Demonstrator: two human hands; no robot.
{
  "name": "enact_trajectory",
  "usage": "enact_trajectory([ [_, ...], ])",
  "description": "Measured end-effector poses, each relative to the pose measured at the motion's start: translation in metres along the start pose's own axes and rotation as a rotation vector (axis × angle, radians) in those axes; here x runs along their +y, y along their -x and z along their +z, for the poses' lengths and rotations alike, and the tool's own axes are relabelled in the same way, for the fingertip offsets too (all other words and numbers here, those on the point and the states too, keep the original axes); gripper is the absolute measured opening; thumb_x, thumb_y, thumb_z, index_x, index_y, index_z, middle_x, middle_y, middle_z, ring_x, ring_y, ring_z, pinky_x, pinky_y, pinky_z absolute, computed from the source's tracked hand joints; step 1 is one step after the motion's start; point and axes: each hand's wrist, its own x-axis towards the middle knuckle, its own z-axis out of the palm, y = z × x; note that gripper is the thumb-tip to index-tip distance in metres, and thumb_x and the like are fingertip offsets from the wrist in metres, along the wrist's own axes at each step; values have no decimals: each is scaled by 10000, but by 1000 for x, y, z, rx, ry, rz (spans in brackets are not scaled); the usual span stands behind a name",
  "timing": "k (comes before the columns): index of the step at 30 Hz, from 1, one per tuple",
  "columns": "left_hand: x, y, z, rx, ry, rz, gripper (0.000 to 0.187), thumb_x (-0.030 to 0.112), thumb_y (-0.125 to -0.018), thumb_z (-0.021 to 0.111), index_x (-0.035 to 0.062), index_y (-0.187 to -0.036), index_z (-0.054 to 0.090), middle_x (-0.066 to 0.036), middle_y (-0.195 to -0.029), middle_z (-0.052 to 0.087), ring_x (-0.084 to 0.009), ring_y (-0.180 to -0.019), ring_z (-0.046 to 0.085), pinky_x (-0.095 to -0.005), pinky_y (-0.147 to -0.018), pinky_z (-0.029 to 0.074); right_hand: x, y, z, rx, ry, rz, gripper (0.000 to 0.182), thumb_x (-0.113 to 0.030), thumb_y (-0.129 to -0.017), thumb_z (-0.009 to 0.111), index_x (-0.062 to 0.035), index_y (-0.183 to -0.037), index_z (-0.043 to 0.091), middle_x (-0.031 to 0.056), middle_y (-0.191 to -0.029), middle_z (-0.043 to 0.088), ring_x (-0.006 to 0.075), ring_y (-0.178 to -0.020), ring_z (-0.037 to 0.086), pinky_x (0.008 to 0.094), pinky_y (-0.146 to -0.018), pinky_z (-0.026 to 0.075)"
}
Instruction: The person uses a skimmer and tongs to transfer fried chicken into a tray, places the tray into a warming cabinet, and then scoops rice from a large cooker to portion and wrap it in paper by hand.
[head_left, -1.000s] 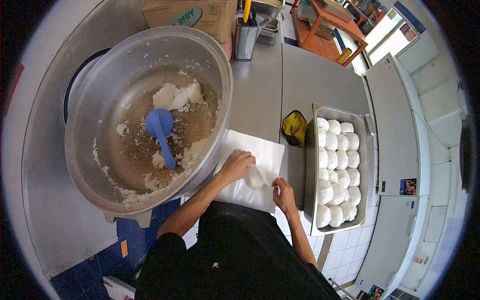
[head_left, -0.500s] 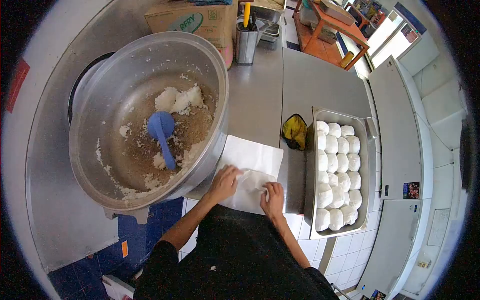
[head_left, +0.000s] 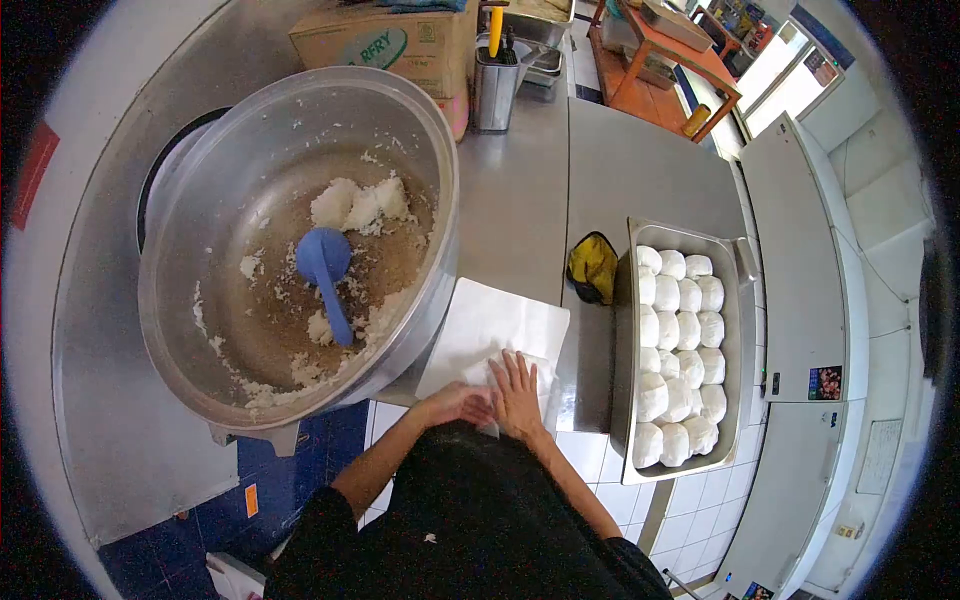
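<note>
In front of my body lies a stack of white paper sheets (head_left: 510, 315), with a partly folded white paper packet (head_left: 482, 374) on its near part. My left hand (head_left: 460, 404) curls against the packet's near left side, fingers together and gripping the paper. My right hand (head_left: 517, 396) lies over the packet with its fingers stretched out and pressing down. The packet's contents are hidden by paper and hands. To the left, a large metal pot (head_left: 205, 330) holds clumps of white rice (head_left: 362, 205) and a blue scoop (head_left: 325, 260).
At right stands a deep steel tray (head_left: 735, 330) with rows of white wrapped packets (head_left: 676, 330). A yellow-and-black crumpled cloth or bag (head_left: 592, 267) lies beside it. Behind are a cardboard box (head_left: 390, 45) and a metal utensil holder (head_left: 494, 90).
My hands have come together over the paper. The right hand has moved left and flattened on the packet; the left has shifted slightly toward my body. The loose paper is now folded over.
</note>
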Motion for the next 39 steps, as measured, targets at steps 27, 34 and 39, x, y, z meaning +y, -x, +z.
enact_trajectory([
  [27,47,-11,18,468,-1523,1204,220,241,-841,645,34,-872,579,-122,-918,600,-306,-901,579,-387,-798,474,12,22,-36,195,-324,137,167,-121,-863,595,9,-956,547,212,-921,588,387,-859,609,416,-745,479],
  [34,39,-24,9,614,-1280,1031,210,210,-878,597,15,-829,536,-151,-836,572,-347,-829,572,-434,-722,471,27,3,-18,144,-316,467,244,-217,-939,486,7,-864,548,244,-684,578,410,-666,607,421,-589,446],
  [39,23,-25,-2,663,-1285,1052,156,147,-878,575,1,-931,555,-165,-938,582,-351,-893,578,-417,-782,484,24,7,-11,236,-366,483,101,-89,-903,521,11,-907,536,245,-780,603,440,-709,606,458,-600,459],
])
